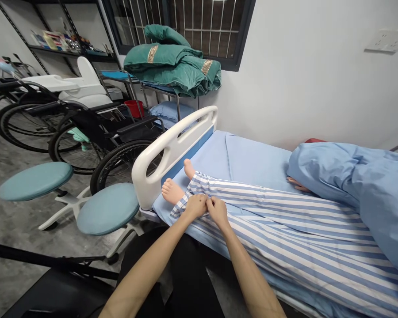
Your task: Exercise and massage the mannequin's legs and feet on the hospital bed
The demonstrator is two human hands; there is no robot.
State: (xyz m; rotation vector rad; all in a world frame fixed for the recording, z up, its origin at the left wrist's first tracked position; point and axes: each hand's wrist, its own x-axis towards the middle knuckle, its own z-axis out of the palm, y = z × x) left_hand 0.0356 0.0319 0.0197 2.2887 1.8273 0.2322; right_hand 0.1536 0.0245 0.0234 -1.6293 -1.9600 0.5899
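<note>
A manikin lies on the bed in blue-and-white striped trousers (268,201), its two bare feet (172,191) pointing toward the footboard. My left hand (196,206) is closed on the nearer trouser leg, just above the checked cuff (180,206). Right beside it, my right hand (218,210) has its fingers curled on the same leg, thumbs close together. Cloth seems pinched between the fingers, though the fingertips are mostly hidden. A light blue quilt (348,176) covers the upper body, and part of the manikin's hand (298,184) shows under its edge.
The white footboard (175,137) rises just beyond the feet. To the left stand two round teal stools (109,208) and several wheelchairs (119,132). Folded green quilts (175,62) are piled on a rack by the barred window. A wall (301,79) runs behind the bed.
</note>
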